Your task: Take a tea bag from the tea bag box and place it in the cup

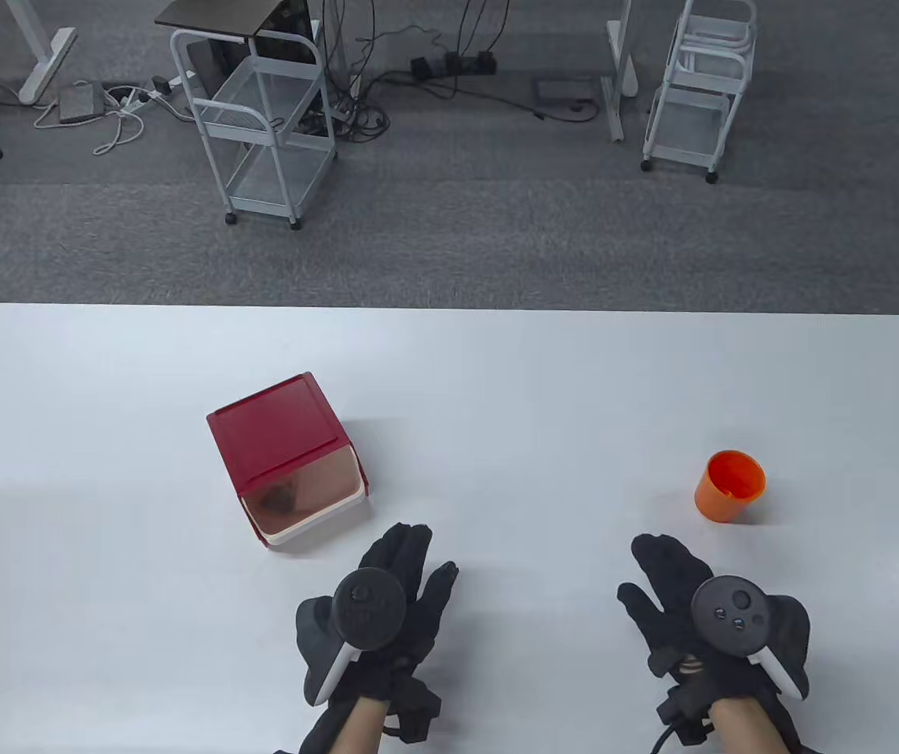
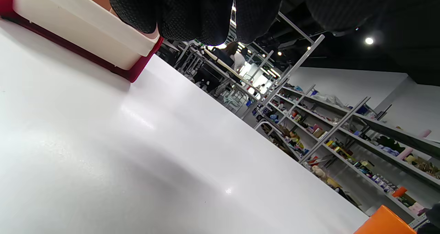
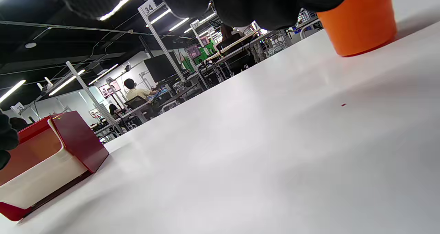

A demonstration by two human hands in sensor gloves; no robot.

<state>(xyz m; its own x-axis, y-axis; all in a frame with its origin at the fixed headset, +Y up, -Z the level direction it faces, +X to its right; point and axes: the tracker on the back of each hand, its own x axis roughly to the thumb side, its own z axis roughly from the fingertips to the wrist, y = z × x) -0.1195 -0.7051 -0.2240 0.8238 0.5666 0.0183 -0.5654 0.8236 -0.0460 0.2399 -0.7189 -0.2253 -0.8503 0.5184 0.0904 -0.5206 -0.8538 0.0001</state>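
Resting flat on the white counter [image 1: 496, 377], both hands sit near the front edge, fingers spread loose, holding nothing. Left hand [image 1: 386, 605] is just beside the front right corner of the tea bag box [image 1: 286, 455], fingertips [image 2: 202, 17] near its white front lip but not touching as far as the table view shows. Box is red with a clear tinted front flap; a dark lump behind the flap, probably the tea bag [image 1: 280, 499], low in the box. Right hand [image 1: 700, 613] lies just below the orange cup [image 1: 729, 485], apart from it. Cup stands upright, well right of the box. Right wrist view shows the cup close behind the fingers [image 3: 268, 3], box far off to the left.
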